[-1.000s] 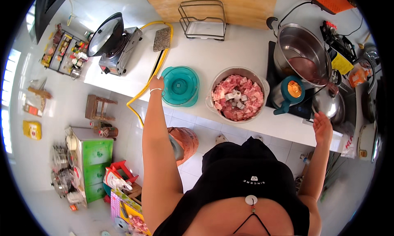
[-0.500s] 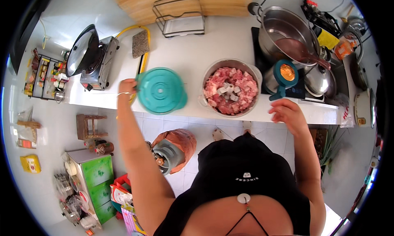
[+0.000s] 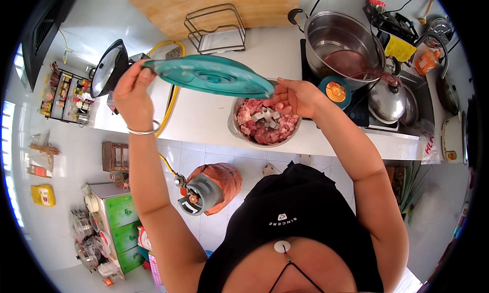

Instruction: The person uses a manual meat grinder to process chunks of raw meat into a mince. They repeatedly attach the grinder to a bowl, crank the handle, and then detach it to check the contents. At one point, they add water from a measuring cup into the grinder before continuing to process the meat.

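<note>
A round teal lid (image 3: pixel 214 80) is held up, tilted nearly edge-on, above the counter. My left hand (image 3: pixel 133 92) grips its left end, thumb and fingers closed on the rim. At the lid's right end, my right hand (image 3: pixel 299 98) has its fingers at the rim, partly curled around it. Beneath the lid and my right hand stands a round metal pot (image 3: pixel 234 126). It holds pieces of raw pink meat (image 3: pixel 260 134) around a grey, several-armed blade (image 3: pixel 268 118). The lid and my right hand hide the pot's far part.
Right of the pot are a teal-topped container (image 3: pixel 335 91), a large steel pot (image 3: pixel 318 46) and a domed lid (image 3: pixel 385 102). A wire rack (image 3: pixel 216 25) stands at the back. Leftward are a black-rimmed pan lid (image 3: pixel 108 69) and yellow hose (image 3: pixel 170 107); a gas cylinder (image 3: pixel 211 191) is below.
The teal lid has risen from low over the counter and tipped up, its right end nearer the meat pot. My right hand has moved up and left from the counter's edge to the lid.
</note>
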Action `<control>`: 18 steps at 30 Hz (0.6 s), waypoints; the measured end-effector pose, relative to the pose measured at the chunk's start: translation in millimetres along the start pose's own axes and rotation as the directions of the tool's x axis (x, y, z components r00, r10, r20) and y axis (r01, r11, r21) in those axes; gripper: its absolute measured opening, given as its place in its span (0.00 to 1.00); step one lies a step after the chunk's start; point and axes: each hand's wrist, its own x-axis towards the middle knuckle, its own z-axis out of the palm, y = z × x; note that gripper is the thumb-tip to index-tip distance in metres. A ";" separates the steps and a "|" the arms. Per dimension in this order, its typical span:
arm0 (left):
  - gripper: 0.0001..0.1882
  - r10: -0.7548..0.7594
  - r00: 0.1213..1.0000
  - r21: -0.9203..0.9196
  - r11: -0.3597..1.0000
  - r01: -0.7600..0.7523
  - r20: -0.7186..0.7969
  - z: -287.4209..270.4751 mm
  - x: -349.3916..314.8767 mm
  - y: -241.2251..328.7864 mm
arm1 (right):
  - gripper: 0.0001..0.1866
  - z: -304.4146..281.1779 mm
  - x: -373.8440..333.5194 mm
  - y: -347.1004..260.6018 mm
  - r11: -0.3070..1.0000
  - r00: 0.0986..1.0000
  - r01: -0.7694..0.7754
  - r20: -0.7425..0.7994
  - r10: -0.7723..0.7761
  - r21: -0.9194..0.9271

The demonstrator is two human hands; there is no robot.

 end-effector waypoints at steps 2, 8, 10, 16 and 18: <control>0.09 0.082 0.994 0.118 0.989 -0.091 0.077 19.9 -18.4 6.6 | 0.18 -3.4 -7.9 1.8 0.999 0.999 -0.017 -0.037 0.019 0.048; 0.15 0.260 0.936 0.363 0.870 -0.334 0.237 43.1 -70.6 0.5 | 0.11 -39.9 -22.9 6.9 0.969 0.947 0.229 -0.208 -0.244 -0.093; 0.14 0.264 0.920 0.341 0.870 -0.356 0.288 38.2 -90.2 -28.7 | 0.13 -50.3 -22.2 5.2 0.894 0.886 0.301 -0.249 -0.391 -0.330; 0.15 0.155 0.924 0.483 0.815 -0.320 0.351 34.6 -175.0 -96.4 | 0.14 -40.1 -5.7 22.8 0.198 0.710 0.092 -0.075 -0.700 -0.976; 0.15 0.143 0.927 0.422 0.859 -0.290 0.346 44.8 -191.9 -109.5 | 0.11 -39.8 3.2 33.5 0.115 0.657 0.016 -0.076 -0.750 -0.993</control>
